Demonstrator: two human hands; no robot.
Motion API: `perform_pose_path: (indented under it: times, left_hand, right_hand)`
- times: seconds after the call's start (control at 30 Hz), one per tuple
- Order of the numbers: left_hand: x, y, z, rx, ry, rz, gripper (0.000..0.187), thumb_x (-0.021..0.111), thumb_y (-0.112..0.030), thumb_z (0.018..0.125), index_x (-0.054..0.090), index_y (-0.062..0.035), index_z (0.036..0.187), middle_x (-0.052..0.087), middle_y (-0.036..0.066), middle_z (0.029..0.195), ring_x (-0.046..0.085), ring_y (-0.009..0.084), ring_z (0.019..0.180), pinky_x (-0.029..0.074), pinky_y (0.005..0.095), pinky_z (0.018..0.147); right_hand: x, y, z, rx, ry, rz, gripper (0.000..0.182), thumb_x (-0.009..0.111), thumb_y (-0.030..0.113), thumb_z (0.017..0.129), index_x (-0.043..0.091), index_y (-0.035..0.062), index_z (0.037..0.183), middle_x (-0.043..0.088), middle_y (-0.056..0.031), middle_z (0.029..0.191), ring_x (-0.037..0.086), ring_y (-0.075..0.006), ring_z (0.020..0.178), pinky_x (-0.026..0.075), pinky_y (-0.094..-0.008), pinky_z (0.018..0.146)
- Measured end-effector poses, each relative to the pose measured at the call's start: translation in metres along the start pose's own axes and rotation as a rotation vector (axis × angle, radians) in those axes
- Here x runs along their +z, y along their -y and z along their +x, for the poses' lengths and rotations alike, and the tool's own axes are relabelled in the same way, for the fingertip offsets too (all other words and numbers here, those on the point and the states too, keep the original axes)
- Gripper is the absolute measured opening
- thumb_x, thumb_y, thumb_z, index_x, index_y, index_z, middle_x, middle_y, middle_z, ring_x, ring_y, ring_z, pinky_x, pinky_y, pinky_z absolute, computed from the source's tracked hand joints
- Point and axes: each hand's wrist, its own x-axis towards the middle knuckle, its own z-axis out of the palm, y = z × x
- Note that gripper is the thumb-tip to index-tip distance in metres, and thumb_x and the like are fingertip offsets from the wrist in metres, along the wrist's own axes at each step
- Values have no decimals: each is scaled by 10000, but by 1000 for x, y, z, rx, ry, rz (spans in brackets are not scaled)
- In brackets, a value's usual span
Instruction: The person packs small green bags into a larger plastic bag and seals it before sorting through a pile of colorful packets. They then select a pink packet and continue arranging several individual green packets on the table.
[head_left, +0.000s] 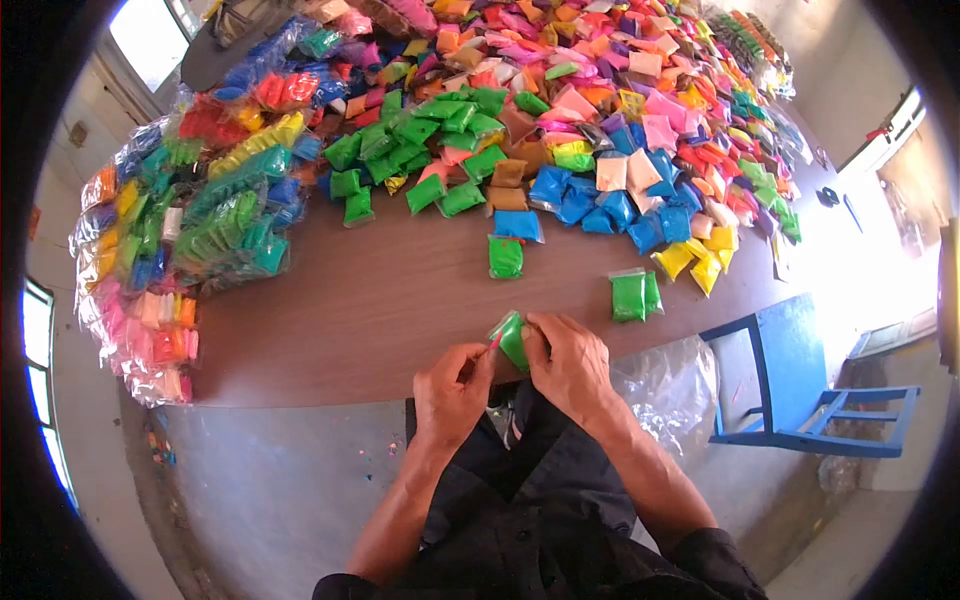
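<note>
Nearest the camera, the person's dark-sleeved forearms meet at the near edge of the brown table (330, 330). The right hand (570, 365) is closed around a small green packet (512, 338), held just above the table edge; the left hand (452, 392) pinches a thin red strip (493, 343) against the packet's left corner, fingers narrow. Just beyond, three green packets lie apart from the rest: two together (635, 294) to the right, one (505, 257) further in. Judged from this, a few green packets are dealt with and set aside; most remain. Further off, loose packets (600, 100) in green, blue, yellow, pink and orange cover the far half. Along the left edge, bundled clear bags of packets (215, 215) are stacked. A blue chair (800, 390) stands to the right.
</note>
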Motion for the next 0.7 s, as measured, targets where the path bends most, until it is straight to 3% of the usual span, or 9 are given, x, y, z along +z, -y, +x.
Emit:
perform_pose_path:
  times: [0.07,0.23,0.33,0.43,0.53,0.63,0.7]
  left_hand:
    - [6,0,8,33,11,45,97,769,-111,992,778,-18,1018,764,132,814,721,150,705,555,328,648]
    - [18,14,23,193,12,207,91,769,-130,980,771,-41,998,741,197,850,743,328,702,556,386,636]
    - [15,21,38,258,40,299,76,772,-147,959,729,-86,944,727,150,824,718,396,742,539,481,618]
    - [12,16,43,203,-25,298,103,768,-163,963,715,-84,921,717,146,818,716,393,756,541,482,638]
    - [8,-2,40,180,-22,180,136,759,-182,974,703,-80,903,715,142,812,712,399,749,541,492,641]
    - [20,2,38,260,30,196,147,760,-184,975,698,-77,895,713,142,809,707,403,746,538,493,641]
    - [21,12,42,209,42,236,151,759,-187,979,698,-78,894,712,150,808,702,409,740,528,498,632]
  right_hand:
    - [5,0,-4,17,-79,-2,234,711,269,999,708,86,1145,728,-175,975,722,-423,887,571,-526,743]
    - [4,4,-8,-2,-47,-20,303,791,273,950,711,93,1180,705,-146,1002,718,-400,903,570,-514,736]
    - [9,2,-10,-7,-73,-23,309,814,262,930,720,92,1170,696,-133,998,717,-386,898,570,-506,729]
    - [8,3,-8,6,-82,-22,301,822,255,920,728,96,1158,691,-127,992,718,-378,894,571,-495,721]
    - [6,3,-8,62,-73,-16,304,850,229,884,754,109,1146,707,-116,997,727,-372,899,576,-477,734]
    - [6,4,-7,66,-70,-1,306,862,221,868,770,114,1140,717,-109,996,732,-367,905,579,-466,746]
    - [7,4,-6,58,-85,10,293,857,221,871,776,113,1131,720,-109,997,732,-365,907,579,-463,750]
